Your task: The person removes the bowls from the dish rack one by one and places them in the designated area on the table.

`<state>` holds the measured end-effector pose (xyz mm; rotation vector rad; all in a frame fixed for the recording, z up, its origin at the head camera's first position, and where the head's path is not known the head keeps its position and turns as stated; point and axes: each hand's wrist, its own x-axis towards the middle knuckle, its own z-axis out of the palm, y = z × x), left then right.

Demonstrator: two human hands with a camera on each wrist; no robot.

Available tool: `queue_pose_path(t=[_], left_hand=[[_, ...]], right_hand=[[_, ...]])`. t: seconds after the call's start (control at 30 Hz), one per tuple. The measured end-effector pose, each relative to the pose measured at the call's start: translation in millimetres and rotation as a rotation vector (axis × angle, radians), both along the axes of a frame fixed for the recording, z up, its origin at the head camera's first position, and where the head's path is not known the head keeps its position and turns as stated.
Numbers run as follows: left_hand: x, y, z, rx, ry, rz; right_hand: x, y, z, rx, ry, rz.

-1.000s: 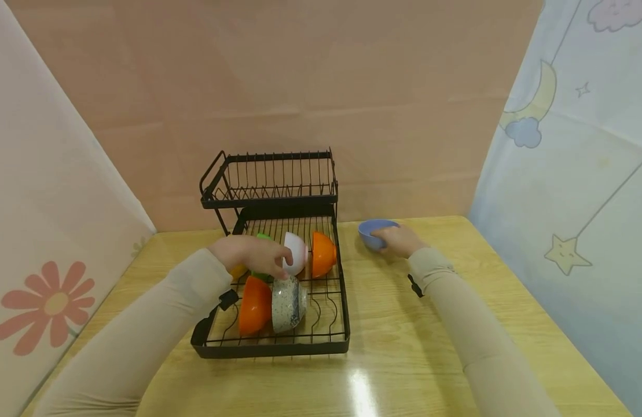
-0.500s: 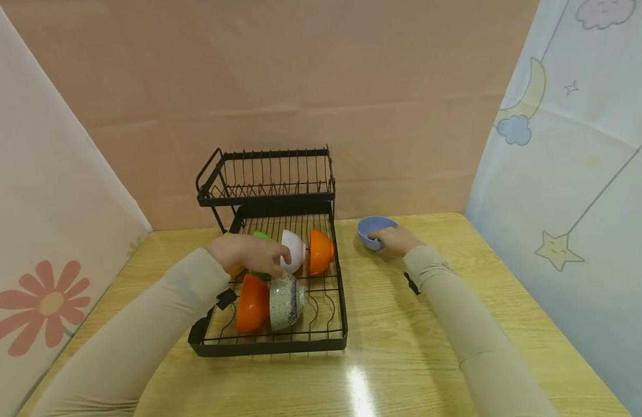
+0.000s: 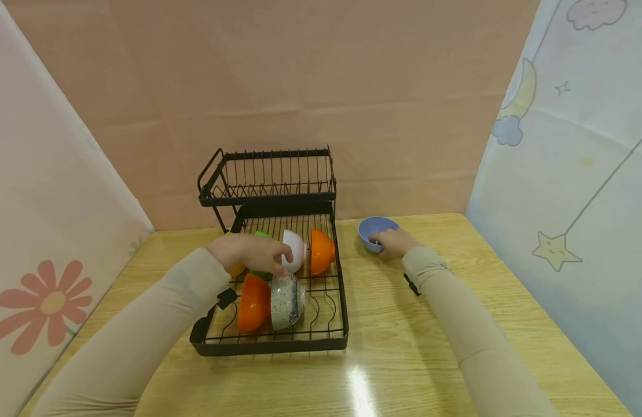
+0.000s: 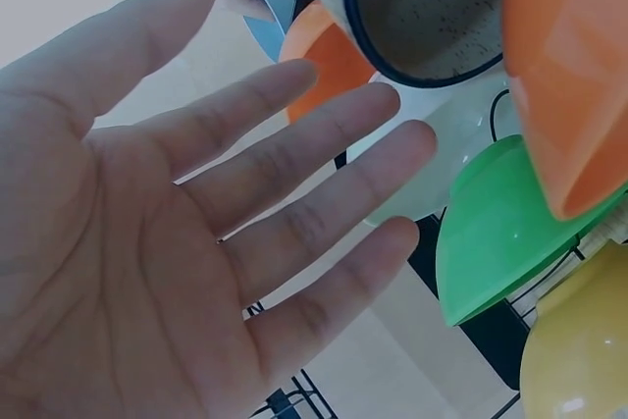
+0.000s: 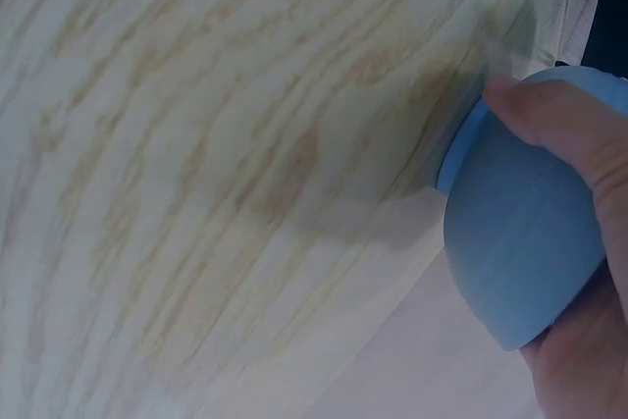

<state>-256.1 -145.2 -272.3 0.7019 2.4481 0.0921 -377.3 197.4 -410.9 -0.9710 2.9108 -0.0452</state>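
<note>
My right hand [image 3: 395, 242] pinches the near rim of a blue bowl [image 3: 373, 227] at the table's back, right of the dish rack. In the right wrist view the thumb lies along the outside of the blue bowl [image 5: 520, 233], with fingers behind the rim. Over the rack hovers my left hand [image 3: 250, 255], its fingers straight and spread in the left wrist view, holding nothing. Below and around it are a speckled bowl [image 3: 286, 304], an orange bowl [image 3: 254, 307], a white bowl [image 3: 294, 253], a green bowl [image 4: 510, 233] and a yellow bowl [image 4: 579, 340].
The black two-tier dish rack [image 3: 268, 350] stands left of centre on the wooden table [image 3: 404, 359]. Another orange bowl [image 3: 321, 253] sits at its right side. Its raised upper tier [image 3: 268, 201] is behind the bowls. Printed cloths hang on both sides.
The view has shifted slightly. Both hands stay nearly in place, and the blue bowl's opening turns a little more toward the camera.
</note>
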Motion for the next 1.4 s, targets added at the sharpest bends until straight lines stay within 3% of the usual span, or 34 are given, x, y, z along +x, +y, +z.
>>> queue_pose_path(t=[0.2,0.4,0.63,0.87,1.03,1.2,1.4], left_hand=[[-0.5,1,1.8,0.010,-0.007,-0.002],[-3.1,2,2.2,0.015,-0.021,-0.005],[-4.2,5,3.2,0.029,-0.019,-0.022],[-3.5,7,3.9,0.024,-0.007,-0.027],[-3.0,7,2.0,0.022,-0.006,-0.016],[-3.4,9,-0.5,0.022,0.013,-0.026],[-3.6,11,-5.4,0.014,0.017,-0.037]], right_hand=[[-0.4,7,3.7,-0.044,-0.025,-0.027],[9.6,12,34.3,-0.186,-0.060,-0.031],[37.4,5,61.1,-0.298,0.065,0.100],[71.3,-12,52.0,-0.251,0.115,0.264],[89.1,-24,43.2,-0.192,0.076,0.343],[93.2,-30,32.9,-0.167,0.019,0.353],[87.9,-29,17.8,-0.137,0.024,0.329]])
